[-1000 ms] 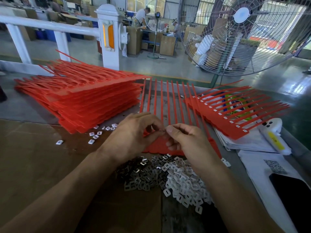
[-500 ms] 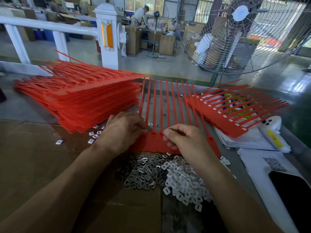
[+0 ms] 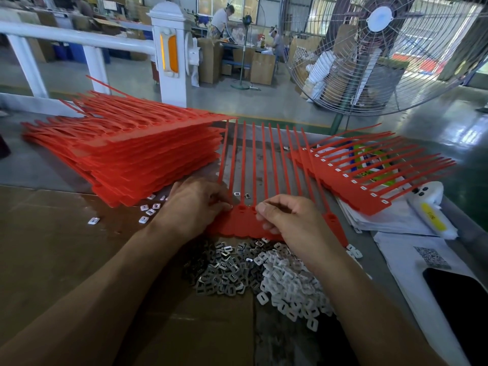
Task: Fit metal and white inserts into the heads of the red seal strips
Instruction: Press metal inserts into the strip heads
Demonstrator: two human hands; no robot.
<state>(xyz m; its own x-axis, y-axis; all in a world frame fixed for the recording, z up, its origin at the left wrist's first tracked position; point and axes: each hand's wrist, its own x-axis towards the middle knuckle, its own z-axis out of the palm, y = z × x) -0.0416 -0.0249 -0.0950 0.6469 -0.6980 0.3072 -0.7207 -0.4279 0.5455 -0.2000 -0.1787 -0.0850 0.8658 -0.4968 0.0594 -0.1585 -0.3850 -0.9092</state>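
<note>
Head view, nearest you: a heap of metal inserts [image 3: 224,273] and, touching its right side, a heap of white inserts [image 3: 287,283] lie on the tabletop [image 3: 66,247], both just on your side of the red seal strip sheet [image 3: 243,223]. That sheet lies flat between your hands, its heads toward you and its tails fanning away.

Your left hand [image 3: 195,207] rests on the left end of the sheet, fingers curled down with the tips pressed at a head; whether they pinch an insert there you cannot tell. Your right hand [image 3: 287,220] lies over the right part of the sheet, fingers [image 3: 266,210] curled with the thumb tip close to the forefinger above a head; anything held between them is too small to make out.

Left of the sheet, a few loose white pieces [image 3: 149,211] are scattered beside a tall stack of red strips [image 3: 126,154]. Right of the sheet, a second pile of strips [image 3: 351,186] with inserts showing in its heads sits on papers [image 3: 383,220]. Beyond the sheet, off the tabletop, stands a large fan [image 3: 383,48].
</note>
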